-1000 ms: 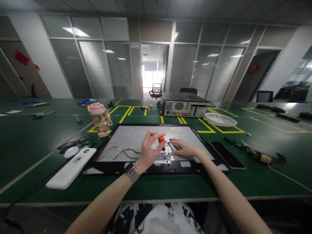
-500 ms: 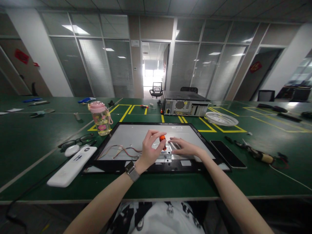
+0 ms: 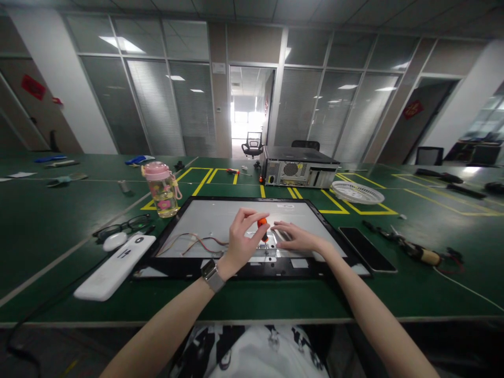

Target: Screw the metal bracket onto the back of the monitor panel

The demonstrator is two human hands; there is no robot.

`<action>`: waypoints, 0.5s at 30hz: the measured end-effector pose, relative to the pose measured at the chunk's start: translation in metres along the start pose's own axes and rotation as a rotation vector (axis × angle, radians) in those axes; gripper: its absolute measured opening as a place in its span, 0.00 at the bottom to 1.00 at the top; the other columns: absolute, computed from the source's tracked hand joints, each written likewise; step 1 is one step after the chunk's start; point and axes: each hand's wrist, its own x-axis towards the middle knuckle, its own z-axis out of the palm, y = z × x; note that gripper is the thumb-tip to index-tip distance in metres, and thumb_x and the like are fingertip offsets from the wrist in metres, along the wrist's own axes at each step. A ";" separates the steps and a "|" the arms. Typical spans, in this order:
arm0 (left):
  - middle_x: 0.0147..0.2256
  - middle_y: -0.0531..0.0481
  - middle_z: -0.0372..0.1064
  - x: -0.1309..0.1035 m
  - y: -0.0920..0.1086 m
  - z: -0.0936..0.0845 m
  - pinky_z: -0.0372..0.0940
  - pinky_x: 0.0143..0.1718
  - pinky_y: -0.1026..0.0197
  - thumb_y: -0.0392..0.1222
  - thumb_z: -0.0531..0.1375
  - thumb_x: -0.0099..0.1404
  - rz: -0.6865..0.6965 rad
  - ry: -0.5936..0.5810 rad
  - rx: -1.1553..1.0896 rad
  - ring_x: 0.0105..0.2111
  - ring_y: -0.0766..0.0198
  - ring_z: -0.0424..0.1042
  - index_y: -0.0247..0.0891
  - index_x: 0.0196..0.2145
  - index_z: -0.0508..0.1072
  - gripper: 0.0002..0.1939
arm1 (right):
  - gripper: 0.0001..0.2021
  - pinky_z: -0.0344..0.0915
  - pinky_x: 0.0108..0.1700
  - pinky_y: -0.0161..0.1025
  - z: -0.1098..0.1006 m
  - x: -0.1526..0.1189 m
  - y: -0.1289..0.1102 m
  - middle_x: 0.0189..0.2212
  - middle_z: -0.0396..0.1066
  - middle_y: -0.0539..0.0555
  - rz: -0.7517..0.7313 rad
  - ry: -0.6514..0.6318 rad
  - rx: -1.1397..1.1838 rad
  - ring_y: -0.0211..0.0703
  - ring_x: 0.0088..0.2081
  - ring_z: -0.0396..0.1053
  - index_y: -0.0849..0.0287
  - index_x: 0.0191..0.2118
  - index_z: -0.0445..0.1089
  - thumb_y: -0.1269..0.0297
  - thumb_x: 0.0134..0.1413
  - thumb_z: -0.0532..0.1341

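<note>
Between the thumb and fingers of my left hand is the orange handle of a short screwdriver. It stands nearly upright, its lower end at a metal bracket on a flat display panel. The panel lies on the table with a grey back and a black frame. My right hand rests over the bracket's right side, fingers stretched out and holding nothing visible. Thin coloured wires run across the panel to the left of my left hand. The screwdriver's tip is too small to make out.
A computer case stands behind the panel, beside a white basket. On the left are a pink-lidded bottle, glasses and a white power bank. To the right lie a black phone and a cable bundle.
The view has shifted very slightly. My left hand keeps its hold on the screwdriver, and my right hand stays almost in the same place.
</note>
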 end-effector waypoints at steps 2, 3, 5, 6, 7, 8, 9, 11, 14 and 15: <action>0.36 0.50 0.66 0.000 0.000 0.001 0.66 0.39 0.62 0.37 0.61 0.66 -0.006 0.016 0.006 0.37 0.65 0.69 0.41 0.44 0.76 0.09 | 0.36 0.46 0.67 0.54 0.000 0.000 0.001 0.67 0.54 0.61 0.008 0.000 0.006 0.59 0.68 0.47 0.55 0.64 0.61 0.43 0.54 0.61; 0.36 0.50 0.67 0.001 0.000 0.001 0.66 0.39 0.62 0.37 0.61 0.66 -0.012 0.017 0.006 0.37 0.65 0.69 0.41 0.45 0.75 0.09 | 0.36 0.46 0.67 0.54 0.000 0.000 0.001 0.67 0.53 0.61 0.015 -0.003 0.007 0.59 0.68 0.47 0.56 0.64 0.60 0.42 0.54 0.61; 0.37 0.50 0.68 0.001 0.001 0.000 0.66 0.40 0.61 0.36 0.59 0.67 -0.024 0.009 0.001 0.38 0.64 0.70 0.40 0.45 0.75 0.10 | 0.37 0.45 0.67 0.53 0.000 0.000 0.002 0.67 0.51 0.62 0.024 -0.011 0.005 0.59 0.68 0.46 0.58 0.65 0.59 0.42 0.54 0.61; 0.37 0.50 0.69 0.002 0.001 0.000 0.66 0.40 0.61 0.35 0.58 0.67 -0.029 0.002 -0.004 0.38 0.64 0.70 0.40 0.45 0.74 0.10 | 0.38 0.45 0.67 0.53 0.000 0.000 0.002 0.68 0.51 0.63 0.025 -0.013 0.004 0.59 0.68 0.46 0.58 0.65 0.59 0.42 0.54 0.61; 0.37 0.50 0.69 0.002 0.001 -0.001 0.66 0.41 0.61 0.35 0.58 0.67 -0.034 -0.006 -0.007 0.38 0.64 0.70 0.40 0.46 0.74 0.10 | 0.38 0.46 0.67 0.53 0.001 0.000 0.001 0.68 0.51 0.63 0.025 -0.013 0.005 0.59 0.68 0.47 0.59 0.65 0.59 0.42 0.54 0.60; 0.37 0.50 0.70 0.001 0.001 -0.001 0.66 0.41 0.61 0.35 0.58 0.68 -0.038 -0.011 -0.010 0.38 0.64 0.70 0.40 0.46 0.74 0.10 | 0.37 0.46 0.67 0.53 0.001 0.000 0.001 0.68 0.51 0.63 0.025 -0.010 0.008 0.59 0.68 0.47 0.58 0.65 0.59 0.43 0.54 0.60; 0.37 0.49 0.70 0.001 0.001 -0.001 0.66 0.41 0.61 0.35 0.58 0.68 -0.043 -0.014 -0.011 0.39 0.64 0.70 0.40 0.45 0.74 0.10 | 0.37 0.46 0.67 0.54 0.001 0.000 0.001 0.68 0.51 0.62 0.026 -0.008 0.012 0.59 0.68 0.47 0.57 0.65 0.59 0.43 0.54 0.61; 0.39 0.49 0.70 -0.001 0.000 -0.001 0.67 0.43 0.60 0.36 0.58 0.68 -0.050 -0.022 -0.015 0.40 0.64 0.71 0.40 0.46 0.74 0.10 | 0.36 0.47 0.67 0.54 0.001 0.000 0.001 0.67 0.53 0.60 0.028 -0.003 0.022 0.59 0.68 0.48 0.54 0.64 0.60 0.43 0.53 0.61; 0.43 0.47 0.72 -0.003 -0.001 -0.001 0.67 0.47 0.58 0.36 0.55 0.70 -0.053 -0.043 -0.044 0.45 0.62 0.71 0.41 0.48 0.74 0.11 | 0.35 0.47 0.67 0.54 0.001 0.001 0.002 0.67 0.54 0.59 0.024 0.004 0.019 0.58 0.68 0.49 0.53 0.64 0.61 0.43 0.53 0.62; 0.44 0.46 0.73 -0.004 -0.001 -0.001 0.67 0.48 0.58 0.36 0.53 0.71 -0.057 -0.054 -0.055 0.46 0.62 0.72 0.41 0.48 0.73 0.12 | 0.35 0.47 0.67 0.54 0.001 0.001 0.002 0.67 0.54 0.60 0.017 0.006 0.014 0.58 0.67 0.49 0.54 0.64 0.61 0.43 0.53 0.61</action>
